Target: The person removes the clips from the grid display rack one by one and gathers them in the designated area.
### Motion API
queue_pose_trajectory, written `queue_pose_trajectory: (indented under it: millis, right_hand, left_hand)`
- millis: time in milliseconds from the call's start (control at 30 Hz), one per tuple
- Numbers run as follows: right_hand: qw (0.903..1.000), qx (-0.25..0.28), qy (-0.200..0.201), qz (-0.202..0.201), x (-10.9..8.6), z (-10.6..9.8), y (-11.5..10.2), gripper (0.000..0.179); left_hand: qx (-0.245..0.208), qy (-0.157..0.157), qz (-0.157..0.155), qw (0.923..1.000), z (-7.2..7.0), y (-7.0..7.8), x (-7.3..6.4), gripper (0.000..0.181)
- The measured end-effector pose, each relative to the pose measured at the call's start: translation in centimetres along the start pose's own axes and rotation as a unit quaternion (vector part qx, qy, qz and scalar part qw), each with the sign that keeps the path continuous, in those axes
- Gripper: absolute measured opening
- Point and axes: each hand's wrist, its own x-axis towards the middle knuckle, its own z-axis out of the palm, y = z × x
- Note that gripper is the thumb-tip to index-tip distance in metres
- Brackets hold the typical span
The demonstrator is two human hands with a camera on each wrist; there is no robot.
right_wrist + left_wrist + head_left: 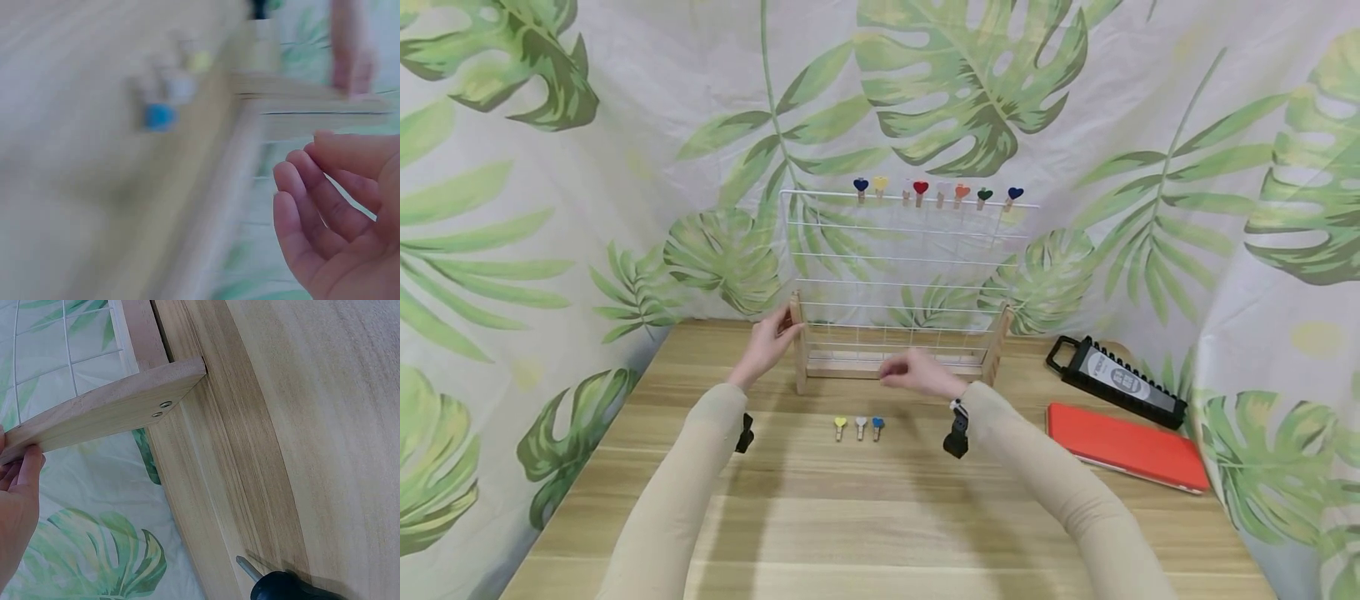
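Note:
My left hand [769,340] grips the left wooden post [106,403] of a rack with a white wire grid [910,287], thumb and fingers on either side of it. In front of the rack's lower wooden bar [842,369] is my right hand [921,372], its fingers loosely bent with nothing between them in the right wrist view. Three small heart-topped clothespins lie side by side on the table: a yellow one [840,427], a white one [861,427] and a blue one [877,427]. Several more, including a red one [921,192], are clipped along the top wire.
On the right of the table [850,542] lies a red flat case [1126,447], with a black handled tool holder [1116,382] behind it. A dark-handled screwdriver [284,586] shows at the bottom of the left wrist view. Leaf-print cloth [647,167] hangs behind the rack.

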Motion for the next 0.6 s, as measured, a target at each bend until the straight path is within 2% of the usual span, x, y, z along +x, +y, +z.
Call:
queue_pose_trajectory:
  millis: [167,333,467,600]
  right_hand:
    - [0.9967,-0.003,0.061,-0.054,0.0,-5.4,-4.8,0.020]
    - [0.9887,0.031,0.124,-0.078,0.3,-10.6,-9.4,0.024]
    - [0.9721,0.044,0.197,-0.119,1.3,-13.9,-12.3,0.024]
    - [0.9524,0.004,0.262,-0.156,2.5,-16.2,-14.1,0.022]
  left_hand:
    - [-0.001,0.002,0.005,1.0000,0.1,-0.1,0.2,0.039]
    - [0.001,-0.003,0.008,1.0000,0.3,-0.2,0.2,0.041]
    - [0.002,0.004,0.005,1.0000,0.3,-0.2,0.1,0.040]
    - [0.002,0.008,0.005,1.0000,0.2,-0.1,0.1,0.040]
